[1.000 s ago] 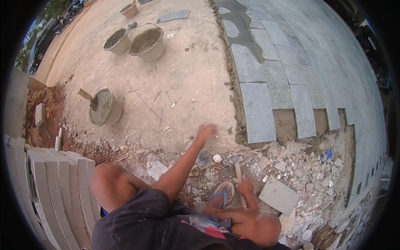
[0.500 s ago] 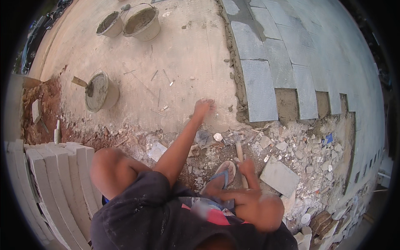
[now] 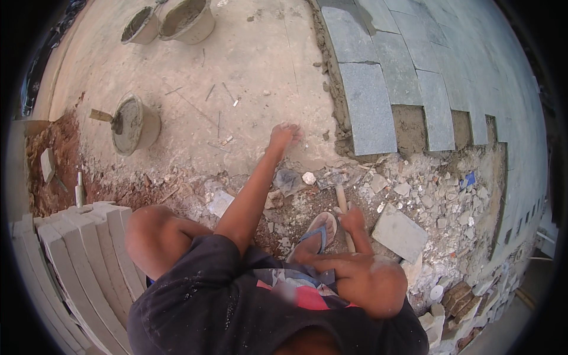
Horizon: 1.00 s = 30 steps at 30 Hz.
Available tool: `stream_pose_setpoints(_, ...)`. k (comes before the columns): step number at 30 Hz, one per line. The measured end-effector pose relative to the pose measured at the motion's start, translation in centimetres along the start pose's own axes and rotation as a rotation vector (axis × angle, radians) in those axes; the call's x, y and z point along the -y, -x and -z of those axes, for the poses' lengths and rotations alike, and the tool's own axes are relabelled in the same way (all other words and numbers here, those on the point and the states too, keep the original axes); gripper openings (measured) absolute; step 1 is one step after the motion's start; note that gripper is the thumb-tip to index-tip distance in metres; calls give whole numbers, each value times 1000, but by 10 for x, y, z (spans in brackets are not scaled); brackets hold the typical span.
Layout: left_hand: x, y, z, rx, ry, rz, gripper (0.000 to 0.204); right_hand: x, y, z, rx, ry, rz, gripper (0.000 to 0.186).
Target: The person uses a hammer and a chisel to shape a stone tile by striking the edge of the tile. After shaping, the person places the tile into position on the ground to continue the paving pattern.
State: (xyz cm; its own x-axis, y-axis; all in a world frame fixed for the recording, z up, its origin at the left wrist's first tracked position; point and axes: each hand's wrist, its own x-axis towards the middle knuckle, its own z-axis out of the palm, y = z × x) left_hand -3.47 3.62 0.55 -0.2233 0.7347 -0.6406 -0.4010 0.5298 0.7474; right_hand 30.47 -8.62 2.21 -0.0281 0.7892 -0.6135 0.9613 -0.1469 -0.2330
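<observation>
My left hand (image 3: 284, 135) reaches forward to the dusty concrete, fingers apart and somewhat blurred, with nothing visible in them. Whether its fingertips touch the ground is hard to tell. My right hand (image 3: 353, 219) is wrapped around the pale wooden handle (image 3: 341, 200) of a tool beside my sandalled foot (image 3: 316, 234). The tool's head is hard to make out against grey debris. A loose square stone tile (image 3: 400, 232) lies on the rubble to the right of that hand. Ahead, grey paving tiles (image 3: 368, 106) end in a stepped edge with gaps showing mortar.
A mortar bucket (image 3: 148, 127) with a wooden-handled tool in it stands at left. Two more buckets (image 3: 192, 23) (image 3: 141, 28) stand farther back. Upright slabs (image 3: 89, 248) are stacked beside my left knee. Broken stone rubble (image 3: 441, 204) spreads at right; nails and sticks (image 3: 219, 124) litter the concrete.
The view has shifted slightly, so the buckets and laid tiles sit higher in the picture. My left hand stays over nearly the same spot, and my right hand keeps its hold on the handle.
</observation>
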Motion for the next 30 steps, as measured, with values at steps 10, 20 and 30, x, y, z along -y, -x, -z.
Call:
stream_pose_setpoints(10,7,-11,3,-18,5,17,25,-3,-2,-6,-16,-3,-3,58)
stream_pose_setpoints(20,10,-14,12,-61,18,9,28,-41,38,74,-222,77,-146,75)
stream_pose_setpoints(30,-5,-1,4,-61,5,-58,30,-97,3,109,250,533,-12,102)
